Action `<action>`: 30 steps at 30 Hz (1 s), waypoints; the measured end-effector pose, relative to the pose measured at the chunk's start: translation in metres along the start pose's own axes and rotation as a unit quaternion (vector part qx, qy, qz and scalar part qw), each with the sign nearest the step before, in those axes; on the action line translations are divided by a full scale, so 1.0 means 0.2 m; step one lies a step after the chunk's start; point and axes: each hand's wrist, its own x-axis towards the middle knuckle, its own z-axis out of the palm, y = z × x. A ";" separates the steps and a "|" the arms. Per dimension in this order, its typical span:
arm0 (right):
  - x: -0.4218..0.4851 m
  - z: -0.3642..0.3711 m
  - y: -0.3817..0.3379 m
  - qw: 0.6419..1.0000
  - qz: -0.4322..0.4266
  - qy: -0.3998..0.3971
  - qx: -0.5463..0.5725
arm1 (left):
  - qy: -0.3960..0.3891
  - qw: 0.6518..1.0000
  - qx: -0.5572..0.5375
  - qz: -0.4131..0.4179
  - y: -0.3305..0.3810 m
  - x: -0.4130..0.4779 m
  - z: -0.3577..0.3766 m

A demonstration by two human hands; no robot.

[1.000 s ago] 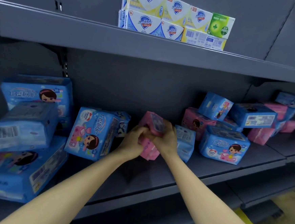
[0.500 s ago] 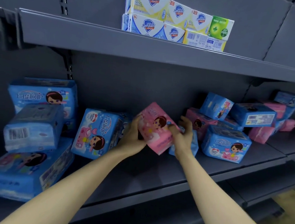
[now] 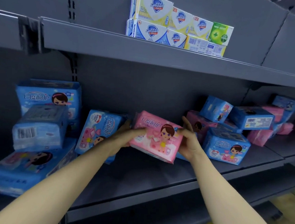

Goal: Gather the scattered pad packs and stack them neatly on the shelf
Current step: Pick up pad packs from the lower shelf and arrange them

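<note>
— Where's the pink pad pack point(image 3: 156, 137)?
— Centre, over the grey shelf point(image 3: 138, 174): left hand point(image 3: 121, 138) gripping its 9 o'clock edge, right hand point(image 3: 190, 145) its 3 o'clock edge (printed face forward). Blue pad packs point(image 3: 40, 121) heaped at 9 o'clock.

One wide-angle view, worn on the person's head, faces the dark grey metal shelf point(image 3: 138, 174) closely, looking slightly down. The upper grey shelf point(image 3: 130, 45) lies near the top edge. The left forearm point(image 3: 58, 184) and right forearm point(image 3: 225, 194) enter from below.
</note>
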 end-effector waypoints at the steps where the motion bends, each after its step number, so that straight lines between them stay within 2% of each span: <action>1: -0.01 0.00 0.00 1.000 0.010 -0.010 -0.003 | -0.016 1.000 0.002 -0.009 -0.01 0.00 -0.01; 5: -0.01 -0.03 -0.02 1.000 0.018 -0.008 -0.016 | -0.047 0.999 0.007 -0.001 -0.05 -0.01 -0.01; 17: -0.04 -0.05 0.04 0.990 -0.088 0.090 -0.065 | 0.071 0.990 0.014 0.118 -0.17 0.00 0.11; 23: -0.05 -0.05 0.00 0.991 -0.032 -0.025 -0.124 | 0.116 0.983 0.047 0.137 -0.17 -0.03 0.13; 30: -0.03 -0.01 -0.04 0.974 -0.018 -0.092 -0.206 | 0.162 0.976 0.065 0.130 -0.14 -0.07 0.17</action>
